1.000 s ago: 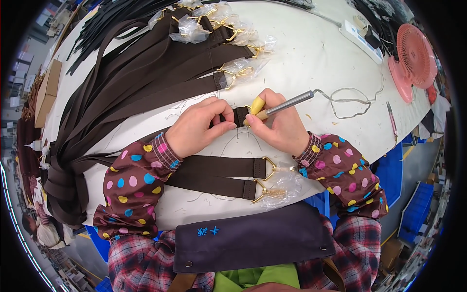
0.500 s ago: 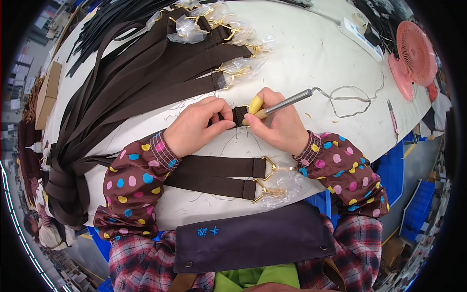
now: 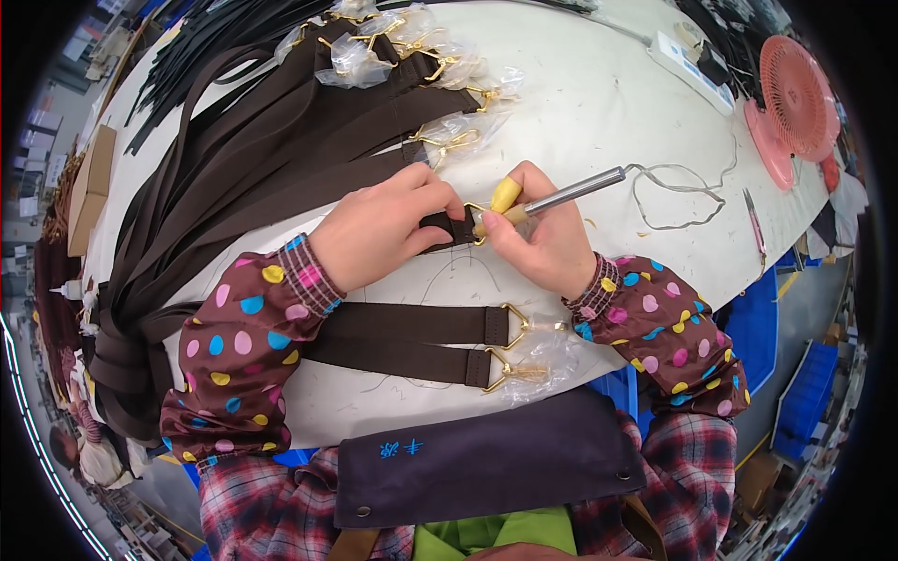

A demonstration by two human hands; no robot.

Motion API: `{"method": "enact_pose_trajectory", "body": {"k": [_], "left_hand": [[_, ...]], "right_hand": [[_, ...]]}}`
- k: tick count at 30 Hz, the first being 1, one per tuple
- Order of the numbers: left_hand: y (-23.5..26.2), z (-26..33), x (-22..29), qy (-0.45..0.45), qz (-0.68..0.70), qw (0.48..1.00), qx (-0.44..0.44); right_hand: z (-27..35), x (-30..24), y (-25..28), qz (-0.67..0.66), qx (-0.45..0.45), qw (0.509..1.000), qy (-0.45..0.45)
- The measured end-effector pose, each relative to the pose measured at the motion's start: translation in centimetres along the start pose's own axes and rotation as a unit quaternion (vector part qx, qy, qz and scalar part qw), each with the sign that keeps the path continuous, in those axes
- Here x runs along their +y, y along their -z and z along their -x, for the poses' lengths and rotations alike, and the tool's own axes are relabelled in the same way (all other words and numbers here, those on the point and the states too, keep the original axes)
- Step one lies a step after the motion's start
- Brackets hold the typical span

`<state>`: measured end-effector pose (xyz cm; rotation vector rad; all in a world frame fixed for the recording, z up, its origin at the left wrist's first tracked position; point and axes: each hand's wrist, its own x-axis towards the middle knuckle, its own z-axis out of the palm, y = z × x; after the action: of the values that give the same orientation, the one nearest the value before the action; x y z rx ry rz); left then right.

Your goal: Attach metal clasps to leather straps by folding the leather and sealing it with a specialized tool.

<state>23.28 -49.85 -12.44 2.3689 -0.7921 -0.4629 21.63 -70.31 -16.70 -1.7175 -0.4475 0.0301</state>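
A: Where do we find the strap being worked on?
B: Near the middle of the white table [image 3: 580,122]: a dark brown webbing strap [image 3: 459,228], its stitched end pointing right, with a gold metal ring [image 3: 477,208] there.
A: How do we read the left hand [image 3: 388,224]?
B: Narrow, its thumb and fingers pinching the strap just behind that stitched end.
A: And the right hand [image 3: 552,229]?
B: Closed around a silver-handled, pen-shaped tool [image 3: 578,189], whose cable [image 3: 670,227] loops across the tabletop. We cannot tell whether its tip touches the strap. A yellow piece [image 3: 506,194] sits at the index finger.
A: What else do we see?
B: Nearer the wearer, two more brown straps [image 3: 412,323] lie side by side, their gold clasps [image 3: 528,372] partly in clear plastic [image 3: 561,360]. At upper left spreads a pile of brown straps [image 3: 243,178], plastic-wrapped gold hooks [image 3: 458,140] at their ends. At upper right, a pink fan [image 3: 797,98] stands near a white power strip [image 3: 692,73].
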Motion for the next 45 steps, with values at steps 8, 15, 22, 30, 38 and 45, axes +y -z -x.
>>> {"method": "enact_pose_trajectory", "body": {"k": [8, 15, 22, 30, 38, 45], "left_hand": [[-0.6, -1.6, -2.2, -0.05, 0.074, 0.995, -0.048], [-0.9, -1.6, -2.6, -0.065, 0.089, 0.993, -0.031], [-1.0, -1.4, -2.3, -0.046, 0.091, 0.995, -0.021], [-1.1, -1.4, -2.3, -0.043, 0.09, 0.995, -0.017], [-1.1, -1.5, -2.4, -0.029, 0.098, 0.995, -0.002], [-1.5, -1.0, -2.2, 0.067, 0.215, 0.973, 0.056]], "right_hand": [[-0.1, 0.5, 0.1, 0.04, -0.021, 0.999, 0.006], [-0.1, 0.9, -0.1, 0.036, -0.015, 0.999, -0.017], [-0.2, 0.9, -0.1, 0.052, -0.022, 0.998, -0.015], [-0.1, 0.9, -0.2, 0.059, -0.021, 0.998, -0.017], [-0.2, 0.9, -0.1, 0.061, -0.017, 0.998, -0.013], [-0.6, 0.4, -0.2, 0.017, 0.014, 0.999, -0.036]]}}
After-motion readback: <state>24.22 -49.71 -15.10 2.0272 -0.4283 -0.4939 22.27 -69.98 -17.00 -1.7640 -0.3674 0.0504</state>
